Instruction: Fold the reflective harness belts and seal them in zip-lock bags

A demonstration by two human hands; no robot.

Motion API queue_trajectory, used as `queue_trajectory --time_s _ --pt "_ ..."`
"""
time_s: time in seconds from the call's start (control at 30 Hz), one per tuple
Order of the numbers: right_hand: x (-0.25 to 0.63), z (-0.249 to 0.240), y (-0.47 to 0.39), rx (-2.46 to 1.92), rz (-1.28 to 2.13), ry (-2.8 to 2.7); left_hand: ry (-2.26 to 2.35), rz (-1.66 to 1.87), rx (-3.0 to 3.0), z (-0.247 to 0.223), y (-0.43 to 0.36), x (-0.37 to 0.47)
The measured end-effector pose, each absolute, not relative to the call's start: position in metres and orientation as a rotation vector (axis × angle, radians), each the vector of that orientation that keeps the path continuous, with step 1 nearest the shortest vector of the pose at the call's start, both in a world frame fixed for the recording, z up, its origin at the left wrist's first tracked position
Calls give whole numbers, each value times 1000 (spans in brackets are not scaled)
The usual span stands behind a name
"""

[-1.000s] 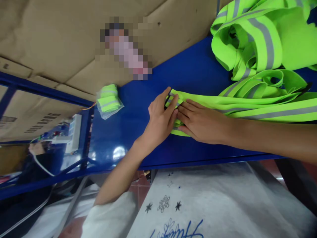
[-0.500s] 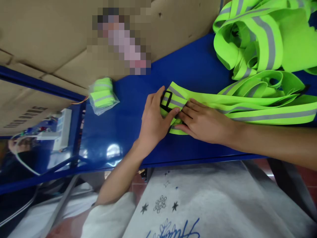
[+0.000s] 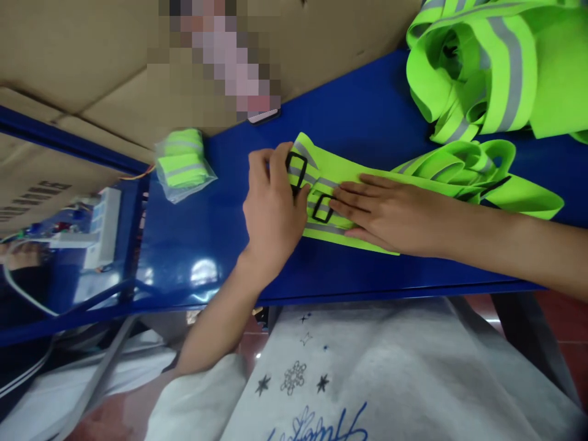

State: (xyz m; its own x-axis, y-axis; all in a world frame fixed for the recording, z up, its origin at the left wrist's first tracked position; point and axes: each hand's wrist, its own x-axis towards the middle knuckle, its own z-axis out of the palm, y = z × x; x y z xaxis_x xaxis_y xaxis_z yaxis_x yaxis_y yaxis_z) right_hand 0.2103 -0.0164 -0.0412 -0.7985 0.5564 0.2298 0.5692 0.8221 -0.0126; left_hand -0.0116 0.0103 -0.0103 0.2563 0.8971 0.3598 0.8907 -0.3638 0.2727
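A neon-yellow reflective strap [image 3: 335, 160] with grey stripes lies folded in layers on the blue table. My left hand [image 3: 275, 208] grips its left end, thumb on top and fingers curled round the edge, beside a black rectangular buckle [image 3: 305, 165]. A second black buckle [image 3: 323, 218] rests on the layers between my two hands. My right hand [image 3: 386, 211] lies flat over the strap with fingers stretched out and pressed down, their tips by the second buckle. The loose part of the strap [image 3: 528, 199] loops away to the right, beyond my right forearm.
A large heap of similar straps [image 3: 509, 73] sits at the back right. At left lies a folded strap in a clear bag [image 3: 184, 162]. Cardboard [image 3: 340, 49] borders the table's back. A white power strip [image 3: 103, 226] is on the far left, near another person's hand [image 3: 22, 256].
The folded layers between my hands have spread, and the second buckle now shows. The strap's long front length at right has drawn in leftward. My left hand has shifted slightly left.
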Motion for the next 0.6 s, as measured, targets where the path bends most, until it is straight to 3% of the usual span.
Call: queue_trajectory --time_s 0.2,0.43,0.6 --pt "197 -48 -24 -927 -62 -2707 1699 566 2681 -19 5 5" --pt "192 -46 -29 -964 -84 -2672 1027 385 2694 1 1 -18" --pt "191 -45 -29 -1000 -100 -2704 1138 475 2422 15 6 -24"
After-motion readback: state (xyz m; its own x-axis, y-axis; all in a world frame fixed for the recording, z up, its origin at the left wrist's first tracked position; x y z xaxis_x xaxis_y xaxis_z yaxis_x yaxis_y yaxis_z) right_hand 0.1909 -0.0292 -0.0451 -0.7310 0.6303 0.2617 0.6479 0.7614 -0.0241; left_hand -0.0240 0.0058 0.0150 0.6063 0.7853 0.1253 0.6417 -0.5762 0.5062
